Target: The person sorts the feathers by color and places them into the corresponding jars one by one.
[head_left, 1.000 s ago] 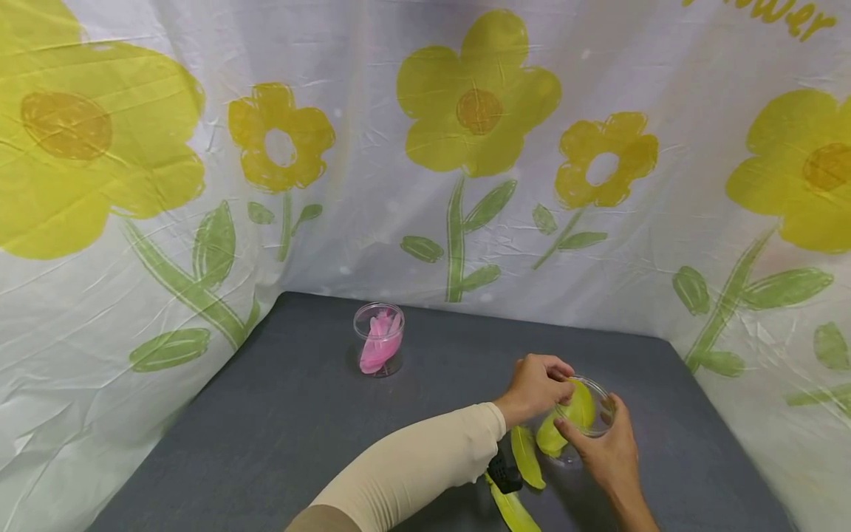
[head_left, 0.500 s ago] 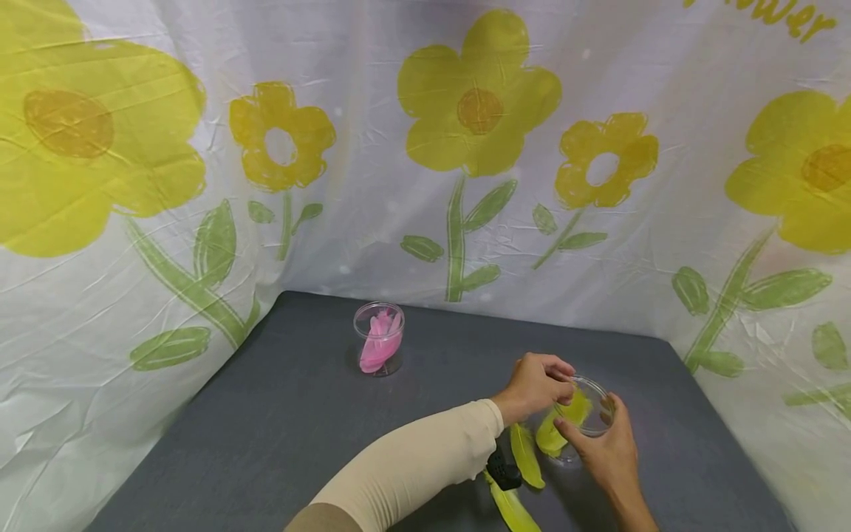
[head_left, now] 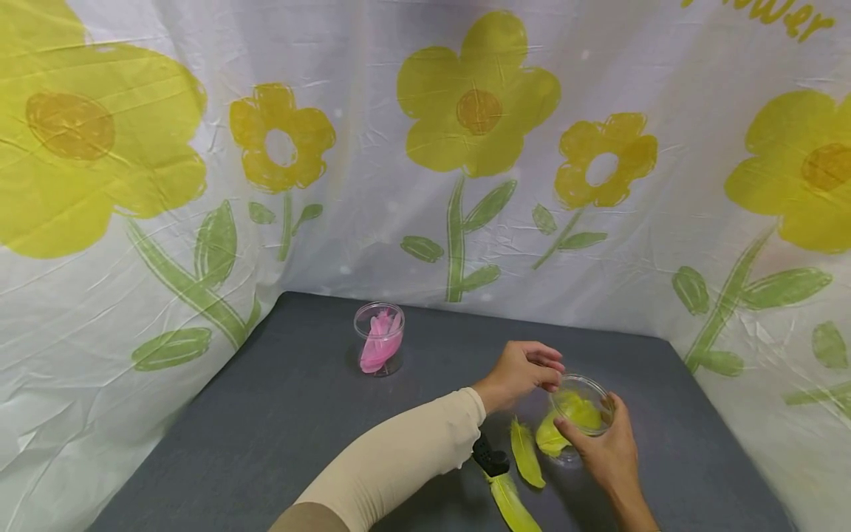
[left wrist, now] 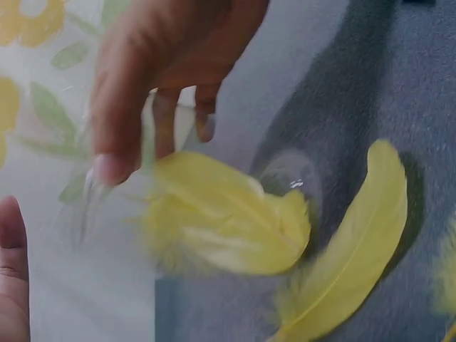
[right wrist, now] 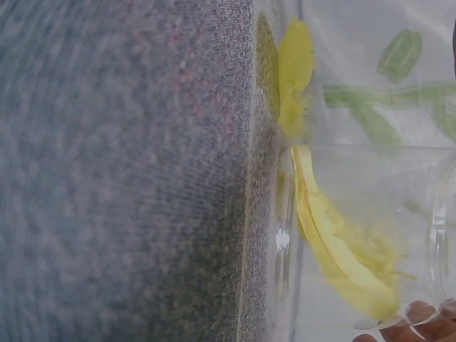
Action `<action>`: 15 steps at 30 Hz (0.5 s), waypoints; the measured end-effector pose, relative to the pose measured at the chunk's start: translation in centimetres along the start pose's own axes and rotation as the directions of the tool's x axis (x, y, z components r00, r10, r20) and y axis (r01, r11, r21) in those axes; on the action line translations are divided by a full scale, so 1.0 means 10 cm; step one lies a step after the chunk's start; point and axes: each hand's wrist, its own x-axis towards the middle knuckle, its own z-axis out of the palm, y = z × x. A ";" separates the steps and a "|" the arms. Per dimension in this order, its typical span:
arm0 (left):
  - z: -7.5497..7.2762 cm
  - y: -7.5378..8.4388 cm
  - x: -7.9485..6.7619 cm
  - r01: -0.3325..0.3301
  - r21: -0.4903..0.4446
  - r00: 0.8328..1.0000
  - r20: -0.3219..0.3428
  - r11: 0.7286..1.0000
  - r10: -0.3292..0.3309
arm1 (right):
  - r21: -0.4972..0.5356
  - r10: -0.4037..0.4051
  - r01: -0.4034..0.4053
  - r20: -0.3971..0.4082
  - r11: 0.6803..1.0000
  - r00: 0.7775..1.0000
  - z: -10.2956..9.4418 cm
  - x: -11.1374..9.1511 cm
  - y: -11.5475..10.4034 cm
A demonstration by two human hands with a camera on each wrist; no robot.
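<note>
A clear stemmed plastic cup (head_left: 588, 378) stands at the right of the table with yellow feathers (head_left: 577, 410) inside. My right hand (head_left: 608, 451) grips its near right side, thumb in front and fingers around the back. At the far left of the rim is my left hand (head_left: 521, 375), fingers loosely bent, with nothing visible held. In the left wrist view, the left hand (left wrist: 157, 64) hangs by the rim, blurred. Two yellow feathers lie on the table: one feather (head_left: 527, 454) beside the cup, another feather (head_left: 512, 504) nearer me. The right wrist view shows a feather (right wrist: 335, 249) through the clear wall.
A second clear cup (head_left: 379, 304) with pink feathers (head_left: 382, 346) stands at the back left of the grey table (head_left: 266, 414). A black device (head_left: 490, 458) sits at my left wrist, over the nearer feather's tip. A flower-printed curtain (head_left: 372, 222) encloses the table.
The yellow feather that my left hand was putting in has sunk lower in the cup. That hand has let go and moved left and slightly up. My right hand has not moved.
</note>
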 end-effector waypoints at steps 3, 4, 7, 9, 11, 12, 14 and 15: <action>-0.11 0.07 -0.03 0.005 -0.026 1.000 -0.014 1.000 -0.005 | 0.002 0.000 0.000 -0.008 1.000 1.000 0.01 0.00 0.00; -0.15 0.09 -0.03 0.006 -0.032 1.000 -0.021 0.999 -0.006 | 0.004 -0.004 0.004 -0.015 1.000 1.000 0.01 0.00 0.00; -0.25 0.15 -0.06 0.000 -0.052 0.999 -0.038 0.999 -0.002 | 0.016 -0.016 0.016 -0.027 1.000 1.000 0.01 -0.01 0.01; -0.32 0.17 -0.08 -0.001 -0.053 0.999 -0.047 0.999 -0.002 | 0.021 -0.017 0.017 -0.030 1.000 0.999 0.01 -0.01 0.01; -0.38 0.18 -0.11 -0.001 -0.050 0.998 -0.055 0.999 -0.002 | 0.024 -0.015 0.016 -0.030 1.000 0.999 0.01 -0.01 0.01; -0.41 0.18 -0.12 0.003 -0.049 0.998 -0.060 0.999 -0.006 | 0.025 -0.014 0.014 -0.030 1.000 0.999 0.01 -0.01 0.01; -0.47 0.18 -0.16 0.015 -0.047 0.998 -0.067 0.999 -0.018 | 0.023 -0.013 0.014 -0.030 1.000 0.999 0.01 -0.01 0.01; -0.49 0.17 -0.18 0.021 -0.048 0.997 -0.070 0.999 -0.024 | 0.020 -0.013 0.013 -0.030 1.000 0.999 0.01 -0.01 0.01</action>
